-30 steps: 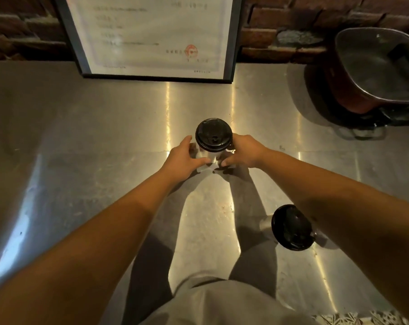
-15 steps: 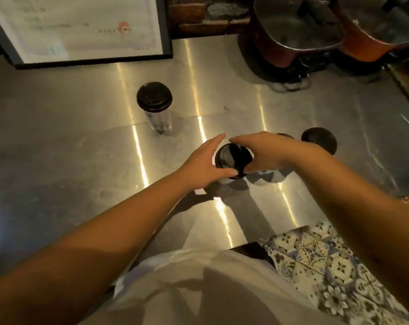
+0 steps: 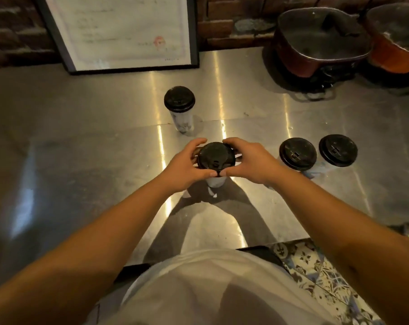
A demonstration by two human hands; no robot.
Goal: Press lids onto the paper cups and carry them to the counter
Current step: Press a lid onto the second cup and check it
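Note:
A white paper cup with a black lid stands on the steel counter in front of me. My left hand and my right hand both clasp the lid's rim from either side, thumbs meeting at its near edge. Another lidded cup stands upright farther back, just left of centre. Two more lidded cups stand side by side to the right of my right hand.
A framed document leans against the brick wall at the back. Two copper-coloured pots sit at the back right. The counter's front edge runs near my body; patterned floor tiles show at the lower right.
My hands left the far cup standing on the counter and came back to a nearer cup, closing on its lid. The view shifted, bringing two more lidded cups into sight at right.

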